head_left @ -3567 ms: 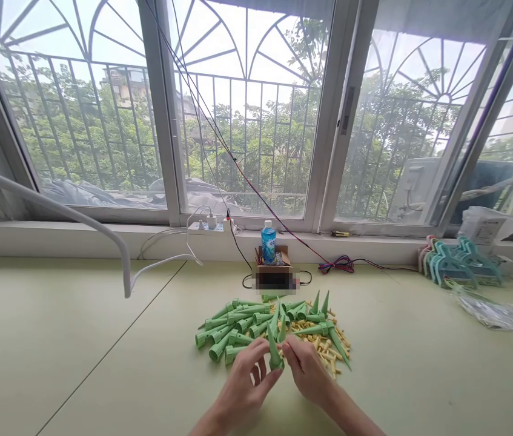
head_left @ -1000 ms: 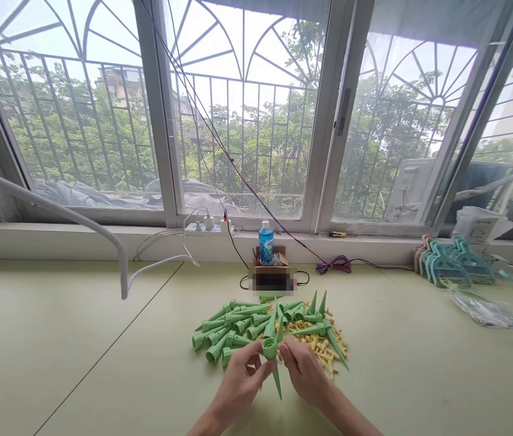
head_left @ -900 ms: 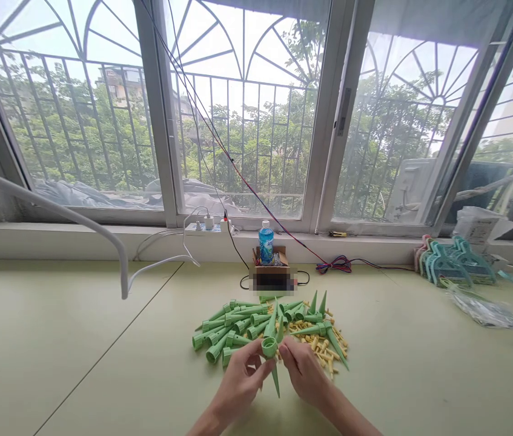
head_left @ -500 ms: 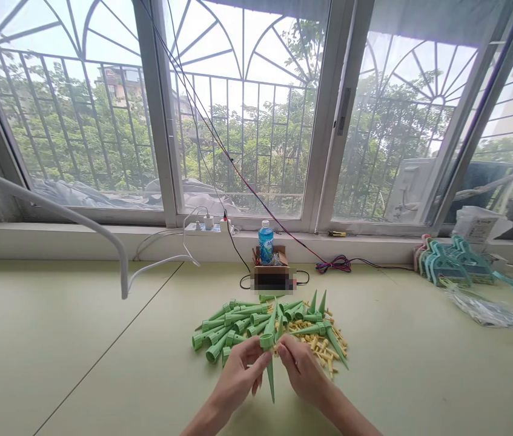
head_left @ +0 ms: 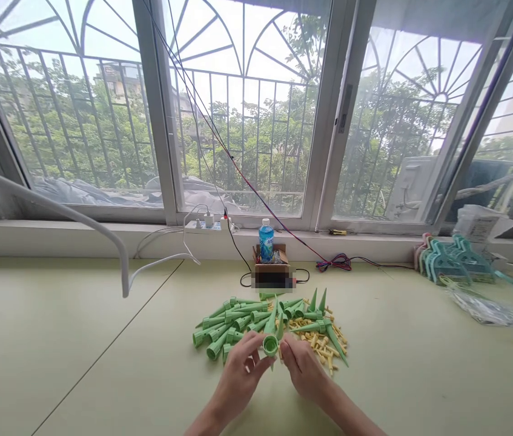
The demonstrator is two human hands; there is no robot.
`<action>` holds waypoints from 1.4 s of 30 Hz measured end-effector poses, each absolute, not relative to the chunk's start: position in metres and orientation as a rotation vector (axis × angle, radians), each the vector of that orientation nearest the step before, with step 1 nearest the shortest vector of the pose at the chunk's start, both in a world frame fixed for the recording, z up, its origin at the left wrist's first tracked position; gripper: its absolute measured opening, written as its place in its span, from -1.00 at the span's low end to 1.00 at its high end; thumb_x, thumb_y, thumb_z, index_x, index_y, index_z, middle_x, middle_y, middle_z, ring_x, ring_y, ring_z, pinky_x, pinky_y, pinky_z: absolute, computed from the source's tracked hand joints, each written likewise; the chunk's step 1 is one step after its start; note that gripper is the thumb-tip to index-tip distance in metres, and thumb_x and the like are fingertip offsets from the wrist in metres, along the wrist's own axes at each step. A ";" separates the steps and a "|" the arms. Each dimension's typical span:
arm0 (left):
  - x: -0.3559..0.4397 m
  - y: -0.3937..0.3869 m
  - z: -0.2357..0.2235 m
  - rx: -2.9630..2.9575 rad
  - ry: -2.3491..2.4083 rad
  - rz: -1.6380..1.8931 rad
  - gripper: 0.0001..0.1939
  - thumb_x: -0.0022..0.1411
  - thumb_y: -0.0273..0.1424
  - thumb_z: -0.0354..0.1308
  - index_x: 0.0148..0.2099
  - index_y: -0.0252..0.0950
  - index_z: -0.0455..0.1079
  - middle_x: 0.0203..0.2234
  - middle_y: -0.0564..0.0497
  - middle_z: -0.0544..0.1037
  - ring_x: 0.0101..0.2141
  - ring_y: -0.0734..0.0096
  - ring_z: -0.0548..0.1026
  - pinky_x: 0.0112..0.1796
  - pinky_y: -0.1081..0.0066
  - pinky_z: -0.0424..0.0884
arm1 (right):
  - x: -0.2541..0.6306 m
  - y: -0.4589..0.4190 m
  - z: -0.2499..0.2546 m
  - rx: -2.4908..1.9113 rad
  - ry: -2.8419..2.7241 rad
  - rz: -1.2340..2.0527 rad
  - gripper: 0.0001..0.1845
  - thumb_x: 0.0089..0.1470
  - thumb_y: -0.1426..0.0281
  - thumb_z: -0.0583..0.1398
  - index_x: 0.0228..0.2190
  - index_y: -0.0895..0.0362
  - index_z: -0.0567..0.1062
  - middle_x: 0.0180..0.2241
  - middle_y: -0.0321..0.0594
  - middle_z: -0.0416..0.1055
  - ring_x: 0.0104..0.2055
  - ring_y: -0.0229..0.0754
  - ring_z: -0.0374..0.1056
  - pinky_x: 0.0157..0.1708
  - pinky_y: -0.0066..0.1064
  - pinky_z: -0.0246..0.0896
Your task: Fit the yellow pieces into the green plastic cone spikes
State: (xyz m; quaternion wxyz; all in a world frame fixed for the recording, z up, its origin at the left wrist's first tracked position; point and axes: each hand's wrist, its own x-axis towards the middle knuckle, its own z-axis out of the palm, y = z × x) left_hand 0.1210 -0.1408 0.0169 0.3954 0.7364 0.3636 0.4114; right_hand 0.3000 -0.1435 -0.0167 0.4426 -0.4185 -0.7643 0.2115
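Note:
My left hand (head_left: 243, 367) is closed round a green plastic watering spike (head_left: 270, 346), its round, hollow collar turned towards me. Close beside it, the fingers of my right hand (head_left: 302, 363) are pinched on a small yellow plastic piece, mostly hidden, at the spike's side. Beyond my left hand lies a heap of similar green spikes (head_left: 218, 346), several with open ends facing me. Past my right hand are many loose yellow pieces (head_left: 324, 349), with a few green spikes lying or standing among them.
At the back, a blue bottle (head_left: 266, 241) stands by a small cardboard box (head_left: 278, 257). Coiled cable (head_left: 335, 262) lies to its right. Hangers (head_left: 447, 263) and a clear plastic bag (head_left: 487, 309) are at far right. A bent white tube (head_left: 122, 260) crosses the left side.
The green spike in my left hand has tipped so that its hollow collar faces me; its lower point no longer stretches down towards me. My right hand stays close beside it.

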 end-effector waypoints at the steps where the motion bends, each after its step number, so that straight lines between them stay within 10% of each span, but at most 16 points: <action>1: 0.121 -0.141 0.017 1.874 0.928 1.046 -0.74 0.27 -0.21 0.17 -0.07 -0.21 0.49 -0.31 -0.02 0.42 -0.45 0.46 0.33 -0.46 0.54 0.34 | 0.300 -0.143 -0.017 -1.037 -1.891 0.523 -0.60 0.38 0.24 -0.16 -0.49 0.08 0.15 -0.58 -0.38 0.12 -0.56 -0.29 0.04 -0.50 -0.45 -0.05; 19: 0.126 -0.128 0.013 1.230 0.860 0.718 -0.22 0.01 0.32 -0.02 -0.50 -0.40 0.40 -0.63 -0.03 0.44 -0.74 0.56 0.28 -0.72 0.52 0.17 | 0.300 -0.147 -0.009 -0.983 -1.932 0.394 -0.60 0.38 0.27 -0.14 -0.43 0.10 0.30 -0.52 -0.29 0.27 -0.50 -0.25 0.17 -0.43 -0.44 0.06; 42: 0.120 -0.134 0.017 1.573 0.761 0.820 -0.52 0.16 0.00 0.19 -0.18 -0.35 0.48 -0.61 0.12 0.29 -0.67 0.57 0.26 -0.69 0.59 0.21 | 0.303 -0.141 -0.018 -0.992 -1.907 0.396 -0.65 0.36 0.30 -0.10 -0.49 0.08 0.14 -0.58 -0.39 0.13 -0.57 -0.29 0.03 -0.52 -0.47 -0.07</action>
